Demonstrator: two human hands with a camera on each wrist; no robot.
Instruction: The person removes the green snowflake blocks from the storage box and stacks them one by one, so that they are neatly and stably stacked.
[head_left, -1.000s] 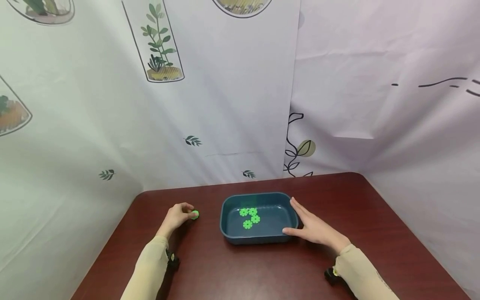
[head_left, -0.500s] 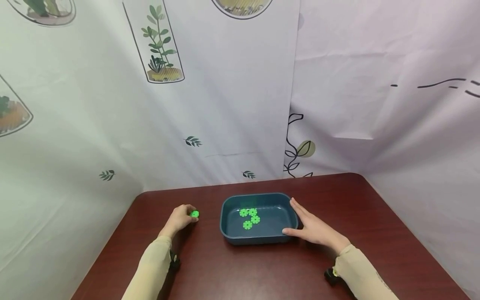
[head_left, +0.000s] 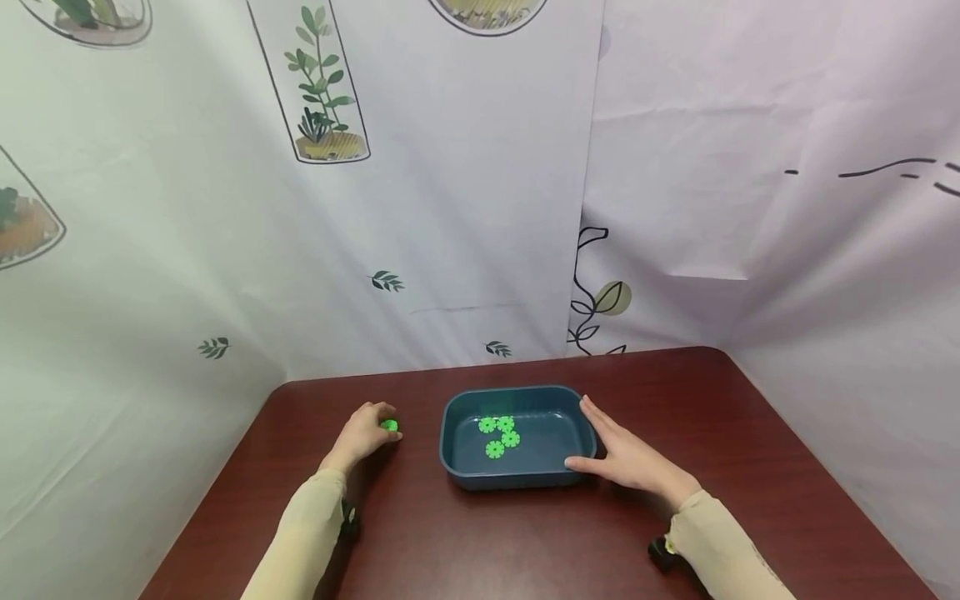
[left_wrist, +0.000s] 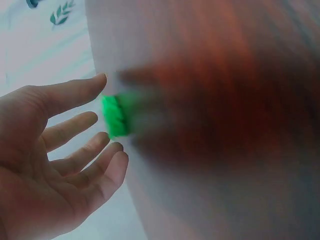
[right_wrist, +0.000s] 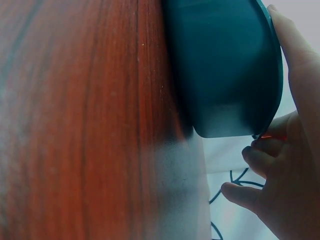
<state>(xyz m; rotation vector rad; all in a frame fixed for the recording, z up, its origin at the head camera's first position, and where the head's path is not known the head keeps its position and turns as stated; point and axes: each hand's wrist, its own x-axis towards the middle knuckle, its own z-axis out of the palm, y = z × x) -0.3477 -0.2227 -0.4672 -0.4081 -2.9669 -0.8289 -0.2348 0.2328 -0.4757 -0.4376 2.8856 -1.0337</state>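
In the head view, the left hand (head_left: 363, 435) is at the table's left, thumb and fingers apart around a small green piece (head_left: 389, 425). The left wrist view shows several green pieces stacked (left_wrist: 115, 116) between the spread thumb and fingers of the left hand (left_wrist: 60, 150), with a gap at the thumb. A dark teal tray (head_left: 517, 481) stands at mid-table, holding several flat green flower-shaped pieces (head_left: 495, 450). The right hand (head_left: 630, 457) spans the tray's right end, thumb at the front rim. Close up, the right hand (right_wrist: 285, 165) touches the tray (right_wrist: 230, 65).
A dark red-brown table (head_left: 495, 550) lies under everything. White cloth (head_left: 465, 208) printed with plants hangs behind the table and along both sides. Dark wrist devices show below each forearm.
The left thumb and fingers have spread from their earlier pinch on the green piece, and the hand has shifted slightly. The right hand and tray have stayed put.
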